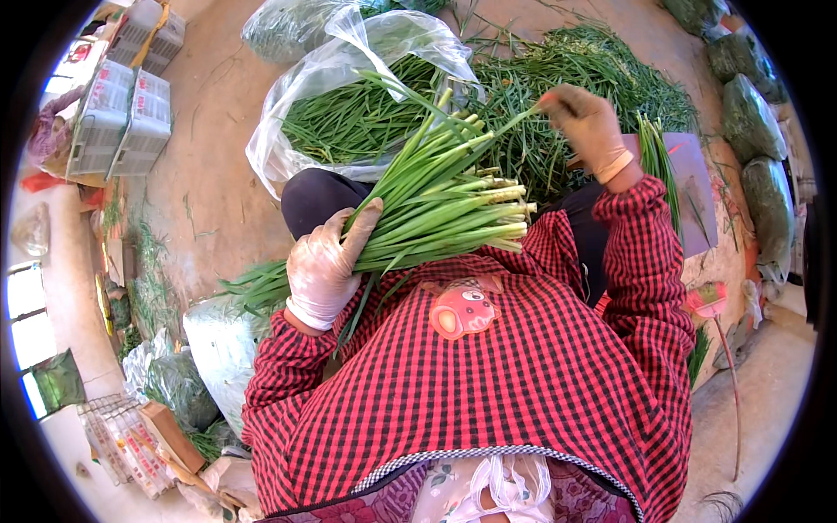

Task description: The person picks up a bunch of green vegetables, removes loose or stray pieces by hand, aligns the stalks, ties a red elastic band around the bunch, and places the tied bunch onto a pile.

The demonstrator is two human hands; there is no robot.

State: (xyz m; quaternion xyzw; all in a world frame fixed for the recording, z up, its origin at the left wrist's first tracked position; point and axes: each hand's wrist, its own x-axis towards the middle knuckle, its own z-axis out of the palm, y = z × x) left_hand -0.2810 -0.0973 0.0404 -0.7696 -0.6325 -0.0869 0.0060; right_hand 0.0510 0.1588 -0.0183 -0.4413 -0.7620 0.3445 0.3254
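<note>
- head view: a thick bundle of long green leafy stalks with pale cut ends (pixel 445 209) lies slantwise over the person's lap, cut ends toward the right.
- the left hand in a thin whitish glove (pixel 324 268) has its fingers clamped around the bundle, thumb on top.
- the right hand in a stained beige glove (pixel 586 131) is raised past the cut ends; its fingers are pinched together on a thin green blade (pixel 520 118) that sticks out from the bundle.
- done, as i judge it: the bundle is gathered and thick, though its ends are uneven and no tie shows around it, so this one seems unfinished.
- probably left: a large loose heap of dark green stalks (pixel 602 74) on the floor ahead, and more stalks inside an open clear plastic bag (pixel 277 131).
- stuffed clear bags of greens (pixel 751 118) line the right side; whether they count as finished, i cannot tell.
</note>
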